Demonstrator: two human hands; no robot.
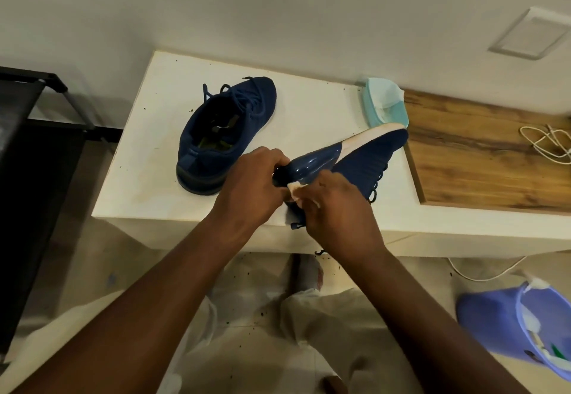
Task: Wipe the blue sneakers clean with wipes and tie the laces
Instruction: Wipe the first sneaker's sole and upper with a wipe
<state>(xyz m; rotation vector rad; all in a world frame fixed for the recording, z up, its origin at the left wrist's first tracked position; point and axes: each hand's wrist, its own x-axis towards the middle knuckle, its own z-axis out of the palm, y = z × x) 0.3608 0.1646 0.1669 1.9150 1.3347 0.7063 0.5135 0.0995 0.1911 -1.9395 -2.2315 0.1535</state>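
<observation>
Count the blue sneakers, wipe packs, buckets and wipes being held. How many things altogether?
blue sneakers: 2
wipes pack: 1
purple bucket: 1
held wipe: 1
Total: 5
</observation>
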